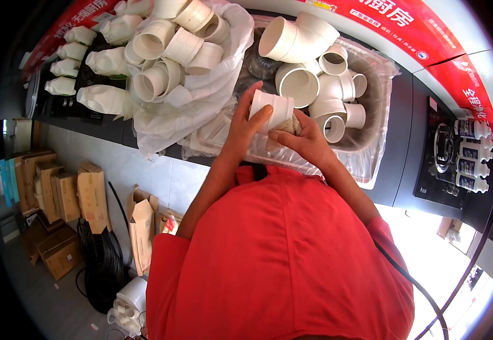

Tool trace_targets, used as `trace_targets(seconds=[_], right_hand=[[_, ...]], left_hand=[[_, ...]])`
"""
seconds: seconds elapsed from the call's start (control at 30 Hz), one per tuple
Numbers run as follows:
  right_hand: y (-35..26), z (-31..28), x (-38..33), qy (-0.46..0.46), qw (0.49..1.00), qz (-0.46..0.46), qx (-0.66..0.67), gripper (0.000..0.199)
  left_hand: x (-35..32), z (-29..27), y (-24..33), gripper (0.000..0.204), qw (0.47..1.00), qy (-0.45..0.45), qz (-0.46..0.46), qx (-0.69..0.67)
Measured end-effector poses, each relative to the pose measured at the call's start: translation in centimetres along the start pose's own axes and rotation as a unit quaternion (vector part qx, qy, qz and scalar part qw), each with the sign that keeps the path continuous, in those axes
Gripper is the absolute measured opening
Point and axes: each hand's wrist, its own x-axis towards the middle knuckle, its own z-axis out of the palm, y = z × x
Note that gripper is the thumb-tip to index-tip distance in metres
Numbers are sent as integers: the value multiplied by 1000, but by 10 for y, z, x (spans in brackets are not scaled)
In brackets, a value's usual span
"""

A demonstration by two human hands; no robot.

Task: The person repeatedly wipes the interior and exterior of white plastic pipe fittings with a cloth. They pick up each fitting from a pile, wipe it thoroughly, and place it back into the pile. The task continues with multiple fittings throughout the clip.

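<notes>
My left hand [243, 126] is closed around a white plastic pipe coupling [273, 105], its thumb across the near side. A tan, rough-looking cloth [287, 127] is bunched in my right hand [311, 143] and pressed against the coupling's lower right end. Just beyond my hands, a plastic-lined tub [378, 127] holds several white pipe fittings, among them a large elbow [300, 38] and a wide round fitting [297, 85]. To the left, a white plastic bag [187, 118] is heaped with more white couplings [183, 46].
White bottles [106, 100] stand at the far left, and more bottles [473, 158] stand on the right. The dark counter [410, 124] runs under the tub. Cardboard boxes [92, 195] and a coil of black hose [100, 255] lie on the floor at left. A dark cable [410, 277] hangs at right.
</notes>
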Motion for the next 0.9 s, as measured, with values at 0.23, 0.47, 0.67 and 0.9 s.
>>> trace_targets(seconds=[0.23, 0.47, 0.67, 0.9], right_hand=[[8, 12, 1, -2, 998, -45, -47, 42], [26, 9, 15, 23, 890, -254, -378, 43], [19, 9, 12, 37, 889, -206, -408, 42], [-2, 8, 13, 12, 1000, -4, 7, 45]], left_hand=[[-2, -1, 7, 42, 999, 26, 39, -11], [4, -11, -3, 40, 981, 102, -104, -126], [10, -27, -23, 46, 999, 18, -41, -23], [5, -11, 5, 49, 999, -10, 39, 15]])
